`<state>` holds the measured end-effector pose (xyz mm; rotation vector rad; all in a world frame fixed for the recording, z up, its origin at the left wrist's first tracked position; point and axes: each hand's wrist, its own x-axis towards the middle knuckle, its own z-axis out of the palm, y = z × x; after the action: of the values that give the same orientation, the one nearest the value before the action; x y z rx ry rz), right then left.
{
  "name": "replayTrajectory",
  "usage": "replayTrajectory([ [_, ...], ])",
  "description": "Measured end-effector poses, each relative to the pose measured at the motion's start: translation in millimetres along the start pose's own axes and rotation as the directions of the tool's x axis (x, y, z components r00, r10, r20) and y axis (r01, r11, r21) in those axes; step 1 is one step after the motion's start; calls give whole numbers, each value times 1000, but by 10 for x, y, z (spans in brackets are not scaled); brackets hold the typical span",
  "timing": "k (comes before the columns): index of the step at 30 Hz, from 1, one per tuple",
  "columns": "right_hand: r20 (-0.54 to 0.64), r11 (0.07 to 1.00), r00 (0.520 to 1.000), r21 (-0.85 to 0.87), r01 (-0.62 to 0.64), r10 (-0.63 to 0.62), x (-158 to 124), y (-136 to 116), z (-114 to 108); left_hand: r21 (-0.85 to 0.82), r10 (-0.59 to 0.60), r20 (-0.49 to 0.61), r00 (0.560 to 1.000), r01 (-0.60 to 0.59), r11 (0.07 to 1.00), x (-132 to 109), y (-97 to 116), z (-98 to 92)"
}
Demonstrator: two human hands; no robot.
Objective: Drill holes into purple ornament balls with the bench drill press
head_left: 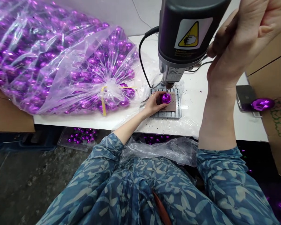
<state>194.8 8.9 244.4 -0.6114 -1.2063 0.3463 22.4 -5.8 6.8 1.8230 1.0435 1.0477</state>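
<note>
My left hand (153, 103) is closed around the side of a faceted shiny purple ball (166, 98), keeping it on a brown board (170, 106) on the grey slotted base (177, 115) of a small bench drill press (184, 34). The drill bit (167, 91) comes down to the top of the ball; whether it has entered cannot be made out. High on the right, my right hand (245, 37) is wrapped beside the drill head, on its feed lever, which the fingers mostly hide.
A large clear bag (61, 59) of purple balls, tied with yellow ribbon (104, 101), covers the table's left. A phone (245, 97) and another purple ornament (262, 104) lie right, beside a cardboard box (276, 125). Dark shavings dot the white table (192, 93). Below sits a clear tray (79, 137) of balls.
</note>
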Motion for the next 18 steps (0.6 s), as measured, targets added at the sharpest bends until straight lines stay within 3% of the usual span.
replayTrajectory([
  [9,-162,991,981,68,116,-103,-442,11,-69,-31,9,-10,1000,-9,999,-22,-34,25],
  [18,-149,975,966,38,217,-209,-615,165,-214,-8,35,8,999,-34,999,-39,-67,16],
])
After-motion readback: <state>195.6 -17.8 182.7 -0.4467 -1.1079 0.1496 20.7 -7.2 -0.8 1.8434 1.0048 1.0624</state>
